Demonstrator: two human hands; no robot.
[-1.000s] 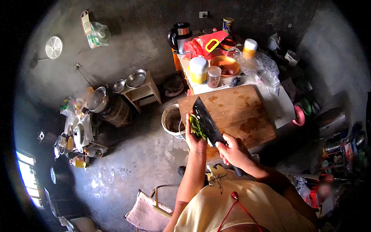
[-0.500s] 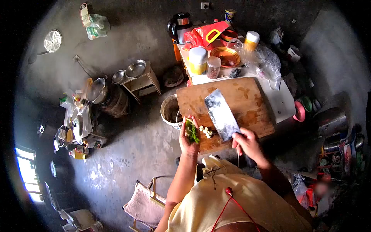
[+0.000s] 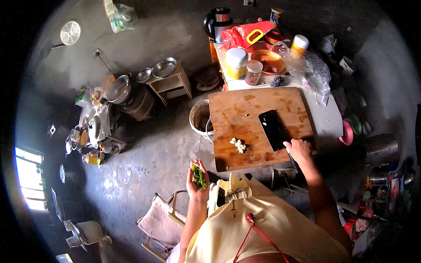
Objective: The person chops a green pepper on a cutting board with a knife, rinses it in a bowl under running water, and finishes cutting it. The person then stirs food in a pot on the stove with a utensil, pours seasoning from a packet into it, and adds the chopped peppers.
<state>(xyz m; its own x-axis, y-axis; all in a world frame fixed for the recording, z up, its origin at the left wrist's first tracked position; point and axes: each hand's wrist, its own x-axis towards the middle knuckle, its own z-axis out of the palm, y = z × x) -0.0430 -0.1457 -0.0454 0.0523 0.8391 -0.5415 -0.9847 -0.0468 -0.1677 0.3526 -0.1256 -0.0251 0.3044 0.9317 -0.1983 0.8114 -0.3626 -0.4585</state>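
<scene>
My left hand (image 3: pixel 198 182) is cupped palm up, left of the board, holding green vegetable pieces (image 3: pixel 199 176) that look like cut green pepper. With its fingers at the handle, my right hand (image 3: pixel 300 151) grips a cleaver (image 3: pixel 272 130). The cleaver's dark, wide blade lies flat over the right half of a wooden cutting board (image 3: pixel 237 105), with a few small bits stuck on it. Pale chopped pieces, perhaps garlic (image 3: pixel 238 145), sit in a small heap near the board's left front edge.
A bucket (image 3: pixel 201 118) stands on the floor beside the board's left edge. Behind the board are lidded jars (image 3: pixel 236 63), an orange bowl (image 3: pixel 268 62), a plastic bag (image 3: pixel 315 76) and a thermos jug (image 3: pixel 218 24). A cushioned chair (image 3: pixel 161 221) is at the lower left.
My left hand has moved away from the board, down and left, with the green pieces. My right hand has brought the cleaver down flat onto the board, farther right of the pale heap.
</scene>
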